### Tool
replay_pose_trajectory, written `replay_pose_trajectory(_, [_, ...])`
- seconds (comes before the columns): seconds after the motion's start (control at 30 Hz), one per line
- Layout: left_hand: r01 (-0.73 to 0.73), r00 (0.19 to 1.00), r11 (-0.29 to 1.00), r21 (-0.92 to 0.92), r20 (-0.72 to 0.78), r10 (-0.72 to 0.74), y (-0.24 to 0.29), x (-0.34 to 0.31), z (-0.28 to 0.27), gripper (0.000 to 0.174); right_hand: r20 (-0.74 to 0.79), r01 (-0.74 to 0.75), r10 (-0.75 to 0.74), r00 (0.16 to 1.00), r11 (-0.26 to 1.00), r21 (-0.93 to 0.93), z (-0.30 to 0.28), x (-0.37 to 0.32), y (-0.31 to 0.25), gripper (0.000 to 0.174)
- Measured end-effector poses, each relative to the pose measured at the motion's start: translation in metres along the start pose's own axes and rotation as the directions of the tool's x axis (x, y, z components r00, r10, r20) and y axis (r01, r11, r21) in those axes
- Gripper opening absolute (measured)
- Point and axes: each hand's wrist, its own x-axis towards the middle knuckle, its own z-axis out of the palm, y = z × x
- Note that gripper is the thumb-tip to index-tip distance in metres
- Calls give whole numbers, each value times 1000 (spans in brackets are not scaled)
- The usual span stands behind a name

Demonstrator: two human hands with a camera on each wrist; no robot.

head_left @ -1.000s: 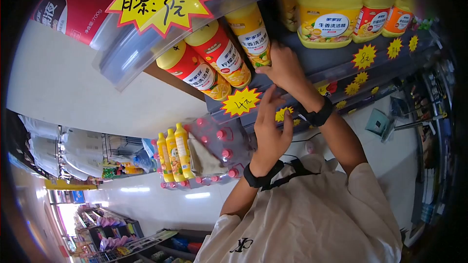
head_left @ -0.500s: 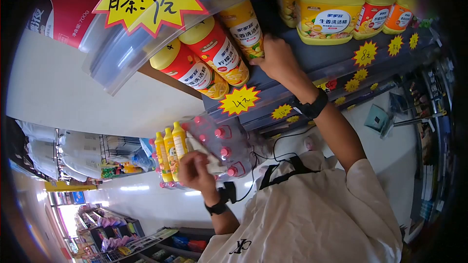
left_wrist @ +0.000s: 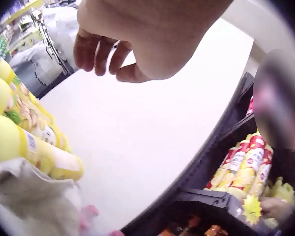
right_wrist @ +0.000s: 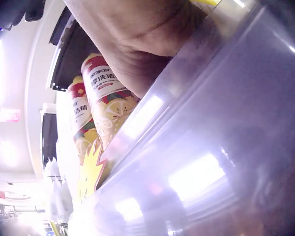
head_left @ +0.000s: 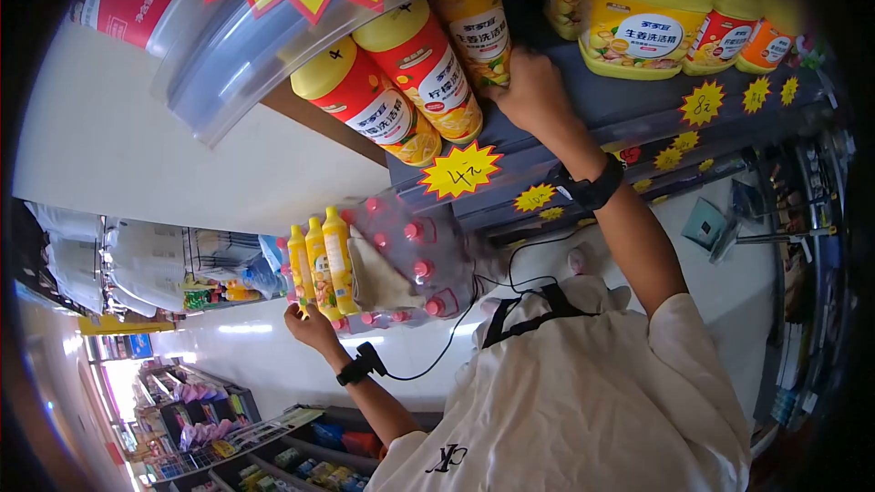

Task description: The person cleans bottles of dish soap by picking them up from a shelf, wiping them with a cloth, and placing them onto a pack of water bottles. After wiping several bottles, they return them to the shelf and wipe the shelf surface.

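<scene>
On the shelf, my right hand (head_left: pixel 538 100) grips the lower part of a yellow bottle (head_left: pixel 481 32); its fingers are partly hidden, and the right wrist view shows only the palm side (right_wrist: pixel 142 34). Beside that bottle stand two red-and-yellow bottles (head_left: pixel 427 68). My left hand (head_left: pixel 314 330) is by the lower ends of several yellow bottles (head_left: pixel 335 264) lying on a wrapped pack (head_left: pixel 424 269). In the left wrist view this hand (left_wrist: pixel 142 39) has loosely bent fingers, holds nothing and is apart from the bottles (left_wrist: pixel 54 157).
A beige cloth (head_left: pixel 378 271) lies beside the bottles on the pack. Large yellow jugs (head_left: pixel 647 23) stand right of my right hand. A clear shelf edge (right_wrist: pixel 187 162) with star-shaped price tags (head_left: pixel 461 170) runs in front. A black cable (head_left: pixel 442 346) hangs from the left wrist.
My left hand has moved from beside my right hand, leftward and down to the bottles on the pack. My right hand stays at the shelf bottle. The head view has shifted slightly.
</scene>
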Motion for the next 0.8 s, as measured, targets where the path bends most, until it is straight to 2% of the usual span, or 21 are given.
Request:
replay_pose_trajectory(0.07, [-64, 998, 970, 236, 19, 61, -47, 11, 11, 37, 2, -4, 4, 1000, 1000, -17, -2, 0, -2, 37])
replay_pose_trajectory(0.1, [11, 999, 979, 203, 32, -18, -65, 14, 18, 45, 6, -4, 4, 1000, 1000, -7, -1, 0, -1, 37])
replay_pose_trajectory(0.17, [16, 992, 980, 200, 121, -40, -96, 22, 28, 47, 12, -3, 3, 1000, 1000, 18, 3, 3, 4, 37])
replay_pose_trajectory(0.23, [29, 971, 974, 223, 224, -81, -101, 29, 29, 52, 43, -35, 34, 998, 999, 8, 3, 4, 0, 39])
replay_pose_trajectory(0.33, [-52, 965, 977, 207, 262, -5, -104, 35, 36, 55, 41, -55, 56, 998, 998, -13, 3, 6, 3, 40])
replay_pose_trajectory(0.43, [9, 954, 936, 351, 278, -113, -103, 43, 43, 56, 50, -35, 35, 998, 999, 4, 2, 6, 2, 42])
replay_pose_trajectory(0.6, [-16, 882, 945, 326, 449, -141, -141, 78, 57, 52, 94, -86, 92, 991, 994, -68, -13, -3, 3, 52])
replay_pose_trajectory(0.7, [-79, 826, 894, 440, 531, -188, -161, 90, 65, 52, -131, 18, -22, 991, 999, -36, -21, -25, 7, 59])
replay_pose_trajectory(0.8, [-128, 818, 842, 524, 536, -210, -148, 93, 66, 53, -168, 12, 1, 986, 997, 76, -44, -54, -1, 58])
